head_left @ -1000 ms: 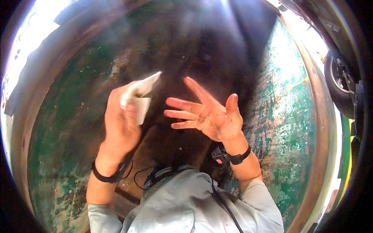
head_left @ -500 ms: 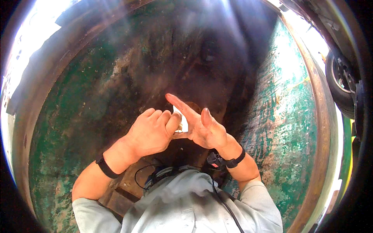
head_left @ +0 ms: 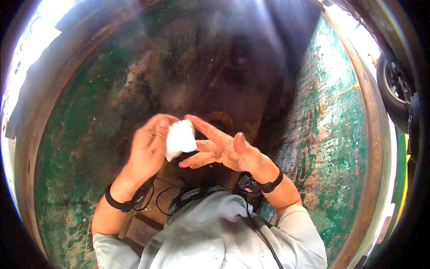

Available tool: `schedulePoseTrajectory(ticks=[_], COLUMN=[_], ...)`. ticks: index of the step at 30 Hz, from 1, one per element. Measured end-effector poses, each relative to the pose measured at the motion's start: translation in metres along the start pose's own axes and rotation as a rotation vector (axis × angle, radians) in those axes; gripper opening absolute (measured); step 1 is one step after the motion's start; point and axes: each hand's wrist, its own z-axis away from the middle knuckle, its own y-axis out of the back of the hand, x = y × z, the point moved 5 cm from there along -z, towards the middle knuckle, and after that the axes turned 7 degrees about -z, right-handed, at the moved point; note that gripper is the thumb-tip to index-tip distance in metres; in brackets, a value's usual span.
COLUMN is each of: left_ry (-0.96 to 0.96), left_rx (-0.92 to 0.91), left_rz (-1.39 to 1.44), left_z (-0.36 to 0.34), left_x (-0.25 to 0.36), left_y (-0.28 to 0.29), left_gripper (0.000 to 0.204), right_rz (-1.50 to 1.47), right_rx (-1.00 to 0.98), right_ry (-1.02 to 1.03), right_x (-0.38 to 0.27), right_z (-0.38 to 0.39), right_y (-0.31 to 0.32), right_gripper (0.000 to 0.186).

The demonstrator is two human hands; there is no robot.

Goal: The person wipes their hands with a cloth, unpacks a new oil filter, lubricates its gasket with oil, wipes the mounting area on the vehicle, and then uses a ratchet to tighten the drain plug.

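A small white wad [head_left: 181, 140], like folded tissue or cloth, is pinched in my left hand [head_left: 150, 145], between the thumb and fingers. My right hand [head_left: 230, 150] is beside it with palm turned up and fingers spread. The tip of its index finger comes close to the wad's upper edge; whether they touch I cannot tell. Both wrists wear black bands, and a small dark device [head_left: 247, 184] sits by the right one. Dark smudges mark the right fingers.
Below the hands spreads a worn green painted surface [head_left: 318, 161], dark-stained in the middle. A brown raised rim [head_left: 369, 179] curves along its right side. Beyond it stands a black wheel [head_left: 392, 85]. Black cables [head_left: 264, 235] run down over my grey shirt.
My left hand has drawn away to the left and turned, bringing the white wad out from the right palm into plain view. The right fingers have spread apart.
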Motion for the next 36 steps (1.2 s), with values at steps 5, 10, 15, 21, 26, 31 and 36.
schedulePoseTrajectory(ticks=[5, 10, 15, 21, 26, 31, 36], left_ry=[-0.121, -0.849, -0.954, -0.307, -0.047, 0.0, 0.173], left_rx=[0.247, -0.015, -0.032, -0.248, -0.11, -0.068, -0.104], left_rz=[-0.102, -0.989, -1.041, -0.296, 0.119, 0.163, 0.468], left_z=[-0.003, -0.004, -0.014, -0.029, -0.028, -0.021, -0.011], left_x=[0.028, 0.055, 0.038, 0.022, 0.004, -0.007, -0.024], left_y=[0.022, -0.029, -0.031, -0.032, -0.023, -0.024, -0.027], left_gripper=[0.031, 0.037, 0.02, 0.018, 0.036, 0.035, 0.05], right_rz=[-0.142, -0.361, -0.225, 0.321, 0.373, 0.354, 0.22], right_rx=[0.036, -0.024, 0.12, 0.441, 0.613, 0.616, 0.591], right_ry=[0.039, 0.11, 0.057, 0.147, 0.291, 0.326, 0.282], right_x=[0.0, 0.024, 0.032, 0.002, -0.01, -0.006, -0.005], right_z=[0.003, 0.0, -0.001, 0.007, 0.022, 0.024, 0.025], right_y=[0.005, 0.019, 0.029, 0.033, 0.04, 0.044, 0.041], right_gripper=[0.102, 0.08, 0.059, 0.036, 0.024, 0.021, 0.02])
